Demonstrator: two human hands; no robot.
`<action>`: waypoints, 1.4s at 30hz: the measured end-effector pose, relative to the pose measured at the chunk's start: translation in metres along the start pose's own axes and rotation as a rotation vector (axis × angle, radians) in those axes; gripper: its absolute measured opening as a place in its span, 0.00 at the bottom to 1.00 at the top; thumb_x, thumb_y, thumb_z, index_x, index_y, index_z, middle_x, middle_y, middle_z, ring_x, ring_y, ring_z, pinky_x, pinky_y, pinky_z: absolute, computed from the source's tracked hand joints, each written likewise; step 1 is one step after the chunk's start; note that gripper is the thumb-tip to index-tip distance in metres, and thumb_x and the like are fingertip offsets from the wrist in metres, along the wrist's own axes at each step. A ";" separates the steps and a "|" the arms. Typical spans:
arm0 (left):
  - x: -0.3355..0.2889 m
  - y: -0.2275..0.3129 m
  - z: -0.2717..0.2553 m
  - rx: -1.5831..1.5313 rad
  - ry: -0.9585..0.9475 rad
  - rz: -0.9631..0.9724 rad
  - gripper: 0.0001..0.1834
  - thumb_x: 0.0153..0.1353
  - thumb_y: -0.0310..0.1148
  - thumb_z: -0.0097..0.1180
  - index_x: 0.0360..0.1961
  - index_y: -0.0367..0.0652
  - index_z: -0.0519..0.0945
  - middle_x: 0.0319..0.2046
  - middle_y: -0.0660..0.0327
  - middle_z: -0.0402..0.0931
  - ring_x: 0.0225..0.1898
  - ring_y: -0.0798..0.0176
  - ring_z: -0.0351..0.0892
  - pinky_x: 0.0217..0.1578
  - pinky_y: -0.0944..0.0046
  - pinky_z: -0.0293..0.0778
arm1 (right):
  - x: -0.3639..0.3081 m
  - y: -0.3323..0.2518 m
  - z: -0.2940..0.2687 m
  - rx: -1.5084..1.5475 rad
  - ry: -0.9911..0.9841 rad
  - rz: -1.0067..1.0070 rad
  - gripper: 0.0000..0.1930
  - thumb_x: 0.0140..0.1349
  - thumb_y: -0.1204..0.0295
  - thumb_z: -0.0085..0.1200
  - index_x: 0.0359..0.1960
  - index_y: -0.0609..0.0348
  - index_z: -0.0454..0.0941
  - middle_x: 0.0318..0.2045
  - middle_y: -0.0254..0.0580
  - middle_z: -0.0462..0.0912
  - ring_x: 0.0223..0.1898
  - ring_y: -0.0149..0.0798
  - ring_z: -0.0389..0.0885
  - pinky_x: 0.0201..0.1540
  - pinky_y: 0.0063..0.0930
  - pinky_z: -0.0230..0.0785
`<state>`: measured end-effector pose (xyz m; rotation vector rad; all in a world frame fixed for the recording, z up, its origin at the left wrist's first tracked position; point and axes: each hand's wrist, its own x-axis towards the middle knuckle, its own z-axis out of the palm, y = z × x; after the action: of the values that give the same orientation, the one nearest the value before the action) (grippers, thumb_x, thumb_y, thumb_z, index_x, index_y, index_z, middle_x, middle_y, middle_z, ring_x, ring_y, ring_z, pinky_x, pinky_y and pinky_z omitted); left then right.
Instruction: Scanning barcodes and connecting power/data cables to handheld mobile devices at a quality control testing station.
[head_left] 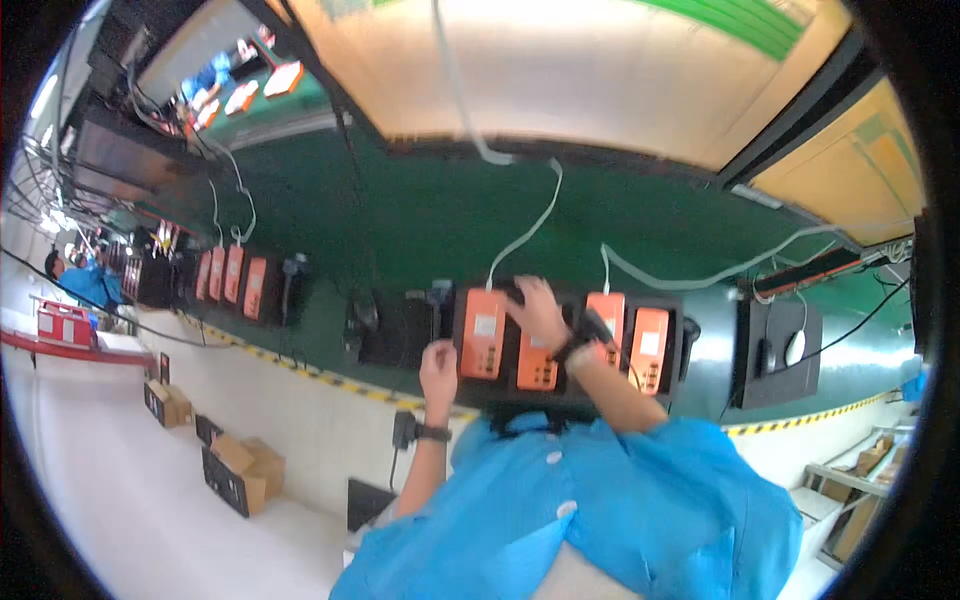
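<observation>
Several orange power strips, each with a pale label and black sockets, stand in a row on a dark tray in front of me. My right hand [537, 312] reaches over the upper part of the second orange power strip [536, 370], fingers stretched toward the leftmost orange power strip [484, 335]; whether they touch it is unclear. A white cable runs into that leftmost strip's top. My left hand [437, 372] is just left of it, fingers curled together; anything inside them is hidden. To the right are a third orange power strip [613, 305] and a fourth orange power strip [650, 345].
More orange power strips [233, 275] stand further left on the green bench [420, 220]. A white cable [690, 283] crosses the bench at right, near a black mat [795, 380] with a white mouse-shaped object [795, 347]. Cardboard boxes [250, 470] lie on the floor at left.
</observation>
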<state>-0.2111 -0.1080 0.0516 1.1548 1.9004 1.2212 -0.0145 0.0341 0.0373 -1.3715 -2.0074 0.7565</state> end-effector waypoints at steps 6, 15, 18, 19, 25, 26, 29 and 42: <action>0.027 -0.008 -0.008 0.105 0.032 0.012 0.10 0.60 0.28 0.54 0.42 0.36 0.77 0.39 0.53 0.75 0.43 0.56 0.76 0.47 0.61 0.71 | 0.053 -0.022 0.031 0.050 -0.061 0.236 0.20 0.58 0.53 0.56 0.26 0.60 0.82 0.32 0.54 0.82 0.37 0.57 0.78 0.44 0.47 0.67; 0.079 -0.060 0.014 0.197 0.035 0.004 0.25 0.57 0.33 0.58 0.53 0.31 0.70 0.47 0.42 0.75 0.52 0.43 0.74 0.54 0.54 0.68 | -0.001 -0.060 0.028 0.258 0.036 0.269 0.14 0.67 0.60 0.49 0.39 0.60 0.74 0.29 0.62 0.80 0.34 0.63 0.80 0.33 0.50 0.71; 0.106 -0.082 0.021 0.092 -0.156 -0.205 0.27 0.55 0.35 0.60 0.54 0.32 0.71 0.46 0.42 0.77 0.51 0.43 0.76 0.52 0.54 0.69 | -0.012 -0.061 0.030 0.251 0.009 0.253 0.14 0.66 0.60 0.50 0.38 0.61 0.73 0.28 0.61 0.80 0.33 0.63 0.79 0.33 0.50 0.70; 0.111 -0.081 0.023 0.142 -0.216 -0.234 0.27 0.55 0.35 0.61 0.53 0.32 0.72 0.45 0.42 0.78 0.49 0.44 0.78 0.51 0.54 0.70 | -0.011 -0.063 0.028 0.240 0.009 0.256 0.14 0.66 0.62 0.51 0.37 0.63 0.73 0.28 0.61 0.79 0.32 0.62 0.79 0.32 0.47 0.70; 0.122 -0.084 0.024 -0.176 -0.247 -0.251 0.20 0.54 0.30 0.62 0.48 0.35 0.77 0.43 0.57 0.80 0.45 0.62 0.77 0.47 0.62 0.69 | -0.004 -0.074 0.023 0.084 -0.083 0.245 0.13 0.68 0.62 0.47 0.39 0.61 0.73 0.25 0.60 0.80 0.30 0.64 0.79 0.32 0.52 0.70; 0.116 -0.061 0.023 -0.171 -0.248 -0.260 0.20 0.54 0.30 0.62 0.48 0.35 0.77 0.43 0.57 0.80 0.44 0.62 0.77 0.48 0.63 0.69 | -0.004 -0.070 0.023 0.065 -0.055 0.253 0.13 0.68 0.62 0.46 0.38 0.61 0.71 0.24 0.60 0.80 0.30 0.64 0.79 0.31 0.54 0.70; 0.098 -0.050 0.007 -0.185 -0.185 -0.172 0.20 0.52 0.29 0.63 0.47 0.35 0.77 0.41 0.57 0.80 0.42 0.62 0.77 0.48 0.63 0.69 | 0.007 -0.066 0.035 0.075 0.045 0.383 0.13 0.68 0.61 0.46 0.35 0.60 0.70 0.23 0.60 0.79 0.29 0.64 0.78 0.32 0.55 0.69; 0.036 0.045 -0.031 -0.103 -0.278 -0.213 0.12 0.60 0.36 0.61 0.29 0.37 0.79 0.20 0.62 0.79 0.15 0.71 0.74 0.17 0.69 0.68 | -0.019 0.020 -0.068 -0.318 -0.009 -0.108 0.26 0.56 0.56 0.59 0.45 0.67 0.67 0.48 0.54 0.73 0.54 0.56 0.69 0.63 0.53 0.54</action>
<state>-0.2369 -0.0793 0.1040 0.9835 1.6837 0.9760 0.0532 0.0309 0.0647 -1.4173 -2.2604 0.4076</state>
